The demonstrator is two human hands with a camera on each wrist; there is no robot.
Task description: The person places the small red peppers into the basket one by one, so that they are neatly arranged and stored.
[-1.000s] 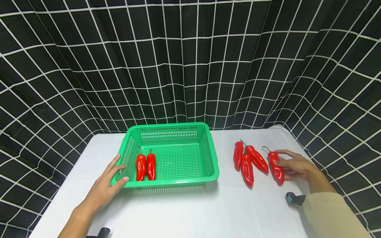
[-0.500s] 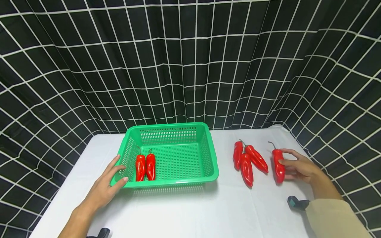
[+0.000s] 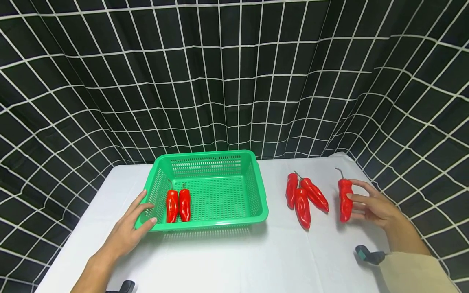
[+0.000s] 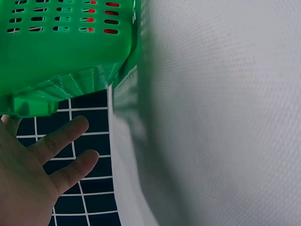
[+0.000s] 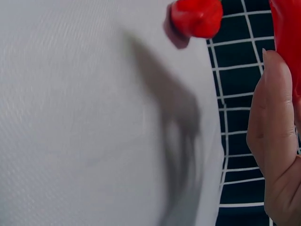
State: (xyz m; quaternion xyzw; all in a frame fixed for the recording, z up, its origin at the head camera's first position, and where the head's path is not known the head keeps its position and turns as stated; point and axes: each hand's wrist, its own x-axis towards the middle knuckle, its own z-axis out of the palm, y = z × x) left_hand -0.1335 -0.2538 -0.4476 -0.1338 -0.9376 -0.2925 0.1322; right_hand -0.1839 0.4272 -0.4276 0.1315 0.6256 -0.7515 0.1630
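Observation:
My right hand [image 3: 375, 206] pinches a long red pepper [image 3: 345, 199] between thumb and fingers, its stem pointing away. In the right wrist view this pepper [image 5: 286, 28] is cut off by the frame's edge, and a hand shadow falls on the cloth below. Two red peppers [image 3: 172, 206] lie side by side at the left inside a green plastic basket [image 3: 216, 223]. My left hand [image 3: 126, 232] rests on the basket's left front corner with spread fingers. In the left wrist view, two fingers [image 4: 63, 136] extend outside the basket wall.
A cluster of three red peppers [image 3: 302, 207] lies on the white tablecloth [image 3: 234, 260], between the basket and my right hand. Black curtains with a white grid [image 3: 234, 81] enclose the back and sides. A dark device [image 3: 369, 255] sits at my right wrist.
The right hand has drawn its pepper off the cloth and slightly to the right, away from the cluster. The left hand and basket have stayed in place.

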